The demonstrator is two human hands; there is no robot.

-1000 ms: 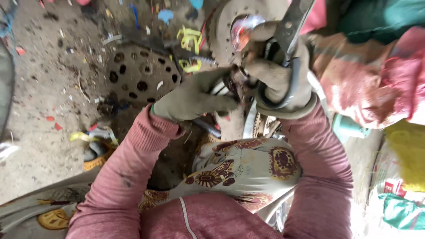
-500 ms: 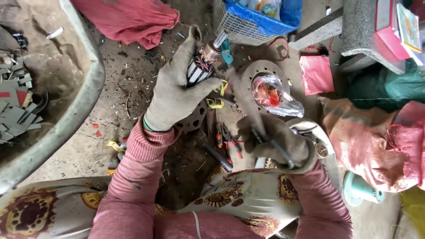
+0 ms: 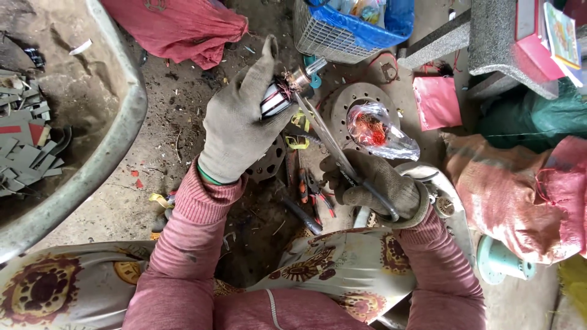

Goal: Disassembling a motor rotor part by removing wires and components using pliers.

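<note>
My gloved left hand [image 3: 239, 122] is raised and grips a small motor armature [image 3: 282, 91] with dark windings and a copper-coloured end. My gloved right hand [image 3: 374, 183] holds the handles of long metal shears [image 3: 330, 142], whose blades reach up to the armature's copper end. A clear plastic bag with reddish copper wire [image 3: 374, 129] lies on a round perforated metal disc [image 3: 342, 104] just beyond my right hand. Both arms wear pink sleeves.
A large grey basin [image 3: 98, 165] with flat metal scraps [image 3: 24, 146] stands on the left. A red cloth [image 3: 177, 30], a wire basket with blue lining [image 3: 342, 30], stone blocks [image 3: 489, 36] and red sacks [image 3: 526, 189] ring the dirt floor. Orange-handled pliers [image 3: 306, 183] lie below.
My left hand has lifted the armature up and away from my lap. The shears' blades now point up at its copper end, and my head has tilted forward onto the basin and basket.
</note>
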